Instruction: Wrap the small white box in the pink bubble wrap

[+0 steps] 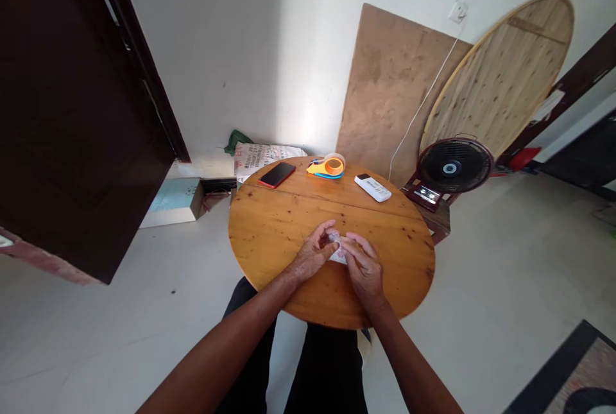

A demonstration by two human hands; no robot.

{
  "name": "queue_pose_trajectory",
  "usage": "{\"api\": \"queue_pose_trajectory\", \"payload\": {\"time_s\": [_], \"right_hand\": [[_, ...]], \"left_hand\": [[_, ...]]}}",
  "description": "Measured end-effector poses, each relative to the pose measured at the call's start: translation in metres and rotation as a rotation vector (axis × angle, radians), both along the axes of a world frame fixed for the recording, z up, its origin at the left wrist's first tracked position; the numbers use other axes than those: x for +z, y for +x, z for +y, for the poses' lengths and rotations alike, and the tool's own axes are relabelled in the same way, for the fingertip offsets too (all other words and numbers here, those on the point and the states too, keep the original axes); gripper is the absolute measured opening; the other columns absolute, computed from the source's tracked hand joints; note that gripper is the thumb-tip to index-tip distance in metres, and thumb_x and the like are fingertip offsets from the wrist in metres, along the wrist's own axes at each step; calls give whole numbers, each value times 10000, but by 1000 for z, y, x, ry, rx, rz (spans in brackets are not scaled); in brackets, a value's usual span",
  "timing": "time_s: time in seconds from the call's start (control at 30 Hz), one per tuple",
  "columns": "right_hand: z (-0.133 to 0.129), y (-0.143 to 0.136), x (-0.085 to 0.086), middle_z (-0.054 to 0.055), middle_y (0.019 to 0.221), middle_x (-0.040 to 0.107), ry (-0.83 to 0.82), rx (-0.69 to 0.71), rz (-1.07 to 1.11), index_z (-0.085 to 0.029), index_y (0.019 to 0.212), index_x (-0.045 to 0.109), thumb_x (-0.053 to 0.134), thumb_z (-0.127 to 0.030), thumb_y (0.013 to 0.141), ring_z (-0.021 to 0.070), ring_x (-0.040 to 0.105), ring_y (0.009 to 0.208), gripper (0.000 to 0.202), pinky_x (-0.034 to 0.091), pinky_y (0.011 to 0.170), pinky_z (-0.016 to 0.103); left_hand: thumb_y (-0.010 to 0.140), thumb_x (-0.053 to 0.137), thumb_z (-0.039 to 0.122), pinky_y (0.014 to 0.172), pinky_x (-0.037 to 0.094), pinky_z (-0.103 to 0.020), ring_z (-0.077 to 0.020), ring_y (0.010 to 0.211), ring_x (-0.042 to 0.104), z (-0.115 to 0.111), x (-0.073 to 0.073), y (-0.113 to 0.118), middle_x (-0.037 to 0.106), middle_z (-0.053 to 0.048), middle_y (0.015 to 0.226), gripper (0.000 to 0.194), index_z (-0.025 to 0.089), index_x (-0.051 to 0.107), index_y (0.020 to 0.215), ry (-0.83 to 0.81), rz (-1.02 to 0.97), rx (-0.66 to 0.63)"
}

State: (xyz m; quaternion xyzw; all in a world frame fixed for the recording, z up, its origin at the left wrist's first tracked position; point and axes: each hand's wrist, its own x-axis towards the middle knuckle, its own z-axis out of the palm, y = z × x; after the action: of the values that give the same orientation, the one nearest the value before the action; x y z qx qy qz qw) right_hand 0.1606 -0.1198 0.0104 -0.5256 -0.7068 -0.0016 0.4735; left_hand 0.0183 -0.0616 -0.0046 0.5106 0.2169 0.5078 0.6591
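Note:
On the round wooden table (269,228), a small white item with a pinkish-purple pattern (338,256) lies between my two hands. My left hand (314,252) curls round its left side, with the thumb on it. From the right, my right hand (364,265) bends its fingers over the same item. Both hands have their fingers closed in on it, near the middle of the table. Parts of the item are hidden under the fingers, so its full shape cannot be made out.
Along the table's far side are a red-edged phone (277,174), an orange and blue tape dispenser (327,166) and a white remote control (373,187). A black fan (452,166) stands beyond the right edge. Boards (389,80) lean on the wall.

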Motion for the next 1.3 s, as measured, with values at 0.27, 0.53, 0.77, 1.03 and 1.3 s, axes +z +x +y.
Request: {"api": "queue_pose_trajectory", "payload": {"time_s": [0.27, 0.53, 0.77, 1.03, 1.3], "right_hand": [[-2, -2, 4, 70, 1260, 596, 37, -47, -177, -279, 1046, 704, 525, -231, 864, 237, 548, 1142, 260, 421, 948, 431], [-2, -1, 3, 76, 1327, 531, 8, -105, -244, -294, 1092, 684, 506, -256, 885, 248, 503, 1181, 275, 393, 963, 435], [2, 0, 1, 88, 1419, 422, -127, -143, -256, -302, 1216, 616, 455, -312, 915, 288, 443, 1225, 342, 367, 964, 494], [5, 2, 1, 59, 1427, 415, -150, -144, -215, -316, 1169, 641, 424, -315, 928, 275, 416, 1253, 324, 349, 982, 486], [8, -1, 2, 87, 1418, 442, -118, -136, -309, -246, 1157, 622, 403, -264, 927, 263, 378, 1305, 319, 341, 985, 449]], "left_hand": [[681, 752, 417, 828, 478, -292, -171, 952, 570, 4, -6, 4, 558, -79, 1114, 646, 196, 492, 1229, -108, -6, 52], [783, 653, 366, 895, 484, -353, -209, 1038, 576, 3, -9, 6, 565, -109, 1208, 532, 186, 485, 1254, -35, 115, 136], [804, 589, 196, 1078, 333, -416, -243, 1223, 453, -7, 2, -1, 523, -109, 1263, 380, 198, 590, 1184, 360, 388, 355], [805, 561, 152, 1056, 340, -430, -253, 1187, 472, -10, 1, 1, 571, -92, 1191, 270, 221, 642, 1054, 446, 470, 402], [801, 563, 147, 1051, 352, -422, -252, 1186, 471, -10, -2, 1, 574, -94, 1177, 256, 216, 660, 1028, 432, 468, 408]]}}
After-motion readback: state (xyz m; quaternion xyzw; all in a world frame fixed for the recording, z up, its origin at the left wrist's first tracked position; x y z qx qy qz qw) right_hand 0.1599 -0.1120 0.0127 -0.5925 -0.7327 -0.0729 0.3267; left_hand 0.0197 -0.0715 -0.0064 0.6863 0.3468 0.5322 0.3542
